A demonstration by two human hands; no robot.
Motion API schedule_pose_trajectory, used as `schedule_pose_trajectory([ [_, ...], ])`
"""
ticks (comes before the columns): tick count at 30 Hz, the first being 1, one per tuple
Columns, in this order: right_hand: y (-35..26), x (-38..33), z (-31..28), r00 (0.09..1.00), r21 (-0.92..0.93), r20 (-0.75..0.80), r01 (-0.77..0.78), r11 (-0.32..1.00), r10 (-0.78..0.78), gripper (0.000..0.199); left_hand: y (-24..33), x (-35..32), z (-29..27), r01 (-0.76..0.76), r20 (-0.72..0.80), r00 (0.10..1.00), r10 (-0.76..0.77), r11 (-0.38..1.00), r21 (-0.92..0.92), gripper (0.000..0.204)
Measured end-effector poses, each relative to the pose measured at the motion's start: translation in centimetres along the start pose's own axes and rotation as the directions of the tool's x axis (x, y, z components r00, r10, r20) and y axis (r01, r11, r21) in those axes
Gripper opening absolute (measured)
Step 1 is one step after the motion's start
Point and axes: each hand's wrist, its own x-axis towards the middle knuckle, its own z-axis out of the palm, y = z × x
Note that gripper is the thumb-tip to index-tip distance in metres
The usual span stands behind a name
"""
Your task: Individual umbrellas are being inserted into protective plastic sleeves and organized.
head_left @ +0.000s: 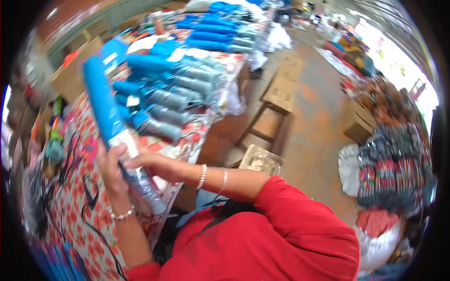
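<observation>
Both my hands are on a long blue-and-grey roll wrapped in clear plastic, which slants over the table with its blue end up and away from me. My left hand is closed round its left side, just below a white band or label. From the right, my right hand grips the same middle part, its fingers lying across the white patch. The roll's grey lower end points toward my body. Motion blurs the hands slightly. Similar wrapped blue-and-grey rolls lie side by side on the table beyond my hands.
A red-flowered cloth covers the table, with black straps on it. More rolls are stacked farther back. A cardboard box stands at left. Right of the table are a wooden bench, a stool and bundled textiles.
</observation>
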Motion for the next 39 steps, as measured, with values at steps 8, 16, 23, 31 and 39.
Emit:
schedule_pose_trajectory([
  [8, -1.1, 0.2, 0.0, 0.986, 0.032, -0.107, 0.134, 0.990, -0.130, 0.057, 2.2, -2.9, 0.8, -0.165, 0.044, 0.981, 0.188, 0.693, 0.701, 0.066],
  [16, -4.5, 1.5, 0.2, 0.957, -0.150, -0.085, 0.264, 0.953, -0.278, 0.069, 0.3, -8.8, 3.3, 0.239, 0.140, 0.968, -0.206, 0.926, -0.292, 0.053],
  [23, -1.1, 1.5, 0.8, 0.881, -0.596, 0.237, 0.465, 0.654, -0.410, 0.094, 0.9, -6.2, 3.6, 0.043, -0.383, 0.909, -0.165, 0.951, -0.306, 0.039],
  [31, -7.4, 1.5, -2.3, 0.973, 0.046, -0.099, 0.213, 0.976, -0.208, 0.079, 0.6, -6.8, 2.6, 0.083, -0.051, 0.993, -0.104, 0.949, -0.303, 0.050],
  [39, -7.7, 2.3, -1.0, 0.904, 0.113, -0.219, 0.398, 0.910, -0.368, 0.055, 0.0, -6.0, 4.3, 0.021, -0.078, 0.997, -0.028, 0.996, -0.082, 0.053],
])
